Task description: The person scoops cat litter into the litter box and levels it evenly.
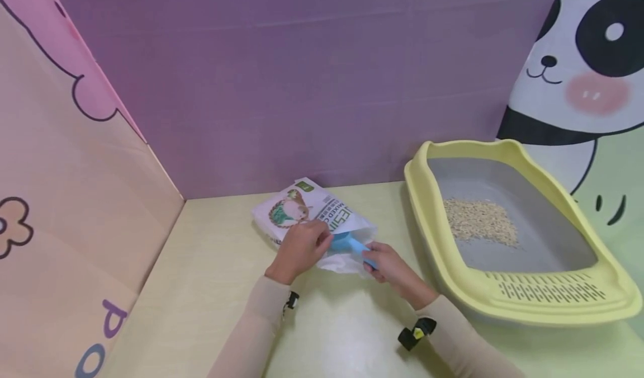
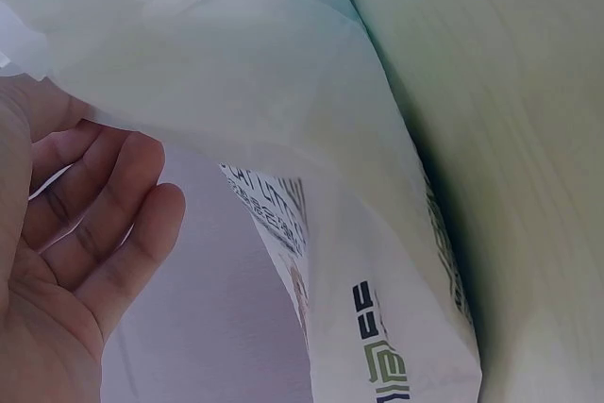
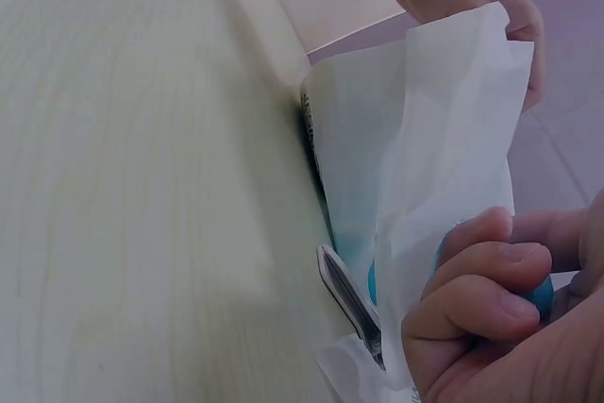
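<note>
A white cat litter bag (image 1: 324, 202) with printed lettering lies on the table, its mouth facing me. My left hand (image 1: 301, 247) pinches the upper edge of the mouth between thumb and index finger, the other fingers loosely bent in the left wrist view. A light blue scoop (image 1: 358, 247) sits with its head inside the bag's mouth. My right hand (image 1: 391, 264) grips the scoop's handle, fingers curled round it. In the right wrist view, the white bag film (image 3: 453, 129) hides most of the scoop. How much litter is in the scoop's head cannot be seen.
A yellow-rimmed litter box (image 1: 427, 227) with a grey inside stands at the right. A patch of tan litter pellets (image 1: 480, 221) lies on its floor. A purple backdrop (image 1: 312, 87) rises behind the table, with printed panels at both sides.
</note>
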`<state>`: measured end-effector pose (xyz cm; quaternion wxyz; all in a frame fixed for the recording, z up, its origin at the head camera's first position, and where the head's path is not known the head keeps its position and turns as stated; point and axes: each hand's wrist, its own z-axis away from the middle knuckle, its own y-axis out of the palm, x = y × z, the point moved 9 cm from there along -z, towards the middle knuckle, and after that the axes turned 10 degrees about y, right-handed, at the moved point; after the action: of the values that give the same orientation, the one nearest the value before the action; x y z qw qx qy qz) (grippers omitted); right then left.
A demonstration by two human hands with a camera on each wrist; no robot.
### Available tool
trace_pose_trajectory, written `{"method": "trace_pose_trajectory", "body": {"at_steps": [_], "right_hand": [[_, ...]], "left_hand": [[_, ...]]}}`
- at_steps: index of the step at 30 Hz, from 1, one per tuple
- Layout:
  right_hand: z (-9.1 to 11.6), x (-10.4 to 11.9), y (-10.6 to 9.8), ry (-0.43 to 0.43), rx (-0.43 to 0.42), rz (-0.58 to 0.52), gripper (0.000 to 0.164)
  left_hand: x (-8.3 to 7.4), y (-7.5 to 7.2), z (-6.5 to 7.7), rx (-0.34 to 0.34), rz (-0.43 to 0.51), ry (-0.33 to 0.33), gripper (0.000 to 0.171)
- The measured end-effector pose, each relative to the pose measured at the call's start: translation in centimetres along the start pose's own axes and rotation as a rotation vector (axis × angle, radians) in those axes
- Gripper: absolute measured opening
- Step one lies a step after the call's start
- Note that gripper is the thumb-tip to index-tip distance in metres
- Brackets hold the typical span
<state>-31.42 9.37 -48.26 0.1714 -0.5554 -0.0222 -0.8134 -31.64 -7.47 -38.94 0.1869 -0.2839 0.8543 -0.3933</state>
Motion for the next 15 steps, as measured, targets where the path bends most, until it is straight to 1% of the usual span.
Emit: {"method": "trace_pose_trajectory", "body": {"at_steps": [4, 7, 12, 15], "right_hand": [[0.5, -0.2, -0.3, 0.004, 0.039, -0.025, 0.023], [0.9, -0.3, -0.5, -0.001, 0.062, -0.041, 0.024], [1.5, -0.5, -0.8, -0.008, 0.092, -0.077, 0.014], [1.9, -0.7, -1.2, 0.000, 0.073, -0.098, 0.012]], "left_hand": [[0.1, 0.1, 0.0, 0.001, 0.000, -0.002, 0.013], [0.1, 0.1, 0.1, -0.001, 0.003, -0.003, 0.013], [0.1, 0.1, 0.1, 0.002, 0.016, -0.013, 0.013], [0.1, 0.1, 0.0, 0.003, 0.024, -0.015, 0.013]]}}
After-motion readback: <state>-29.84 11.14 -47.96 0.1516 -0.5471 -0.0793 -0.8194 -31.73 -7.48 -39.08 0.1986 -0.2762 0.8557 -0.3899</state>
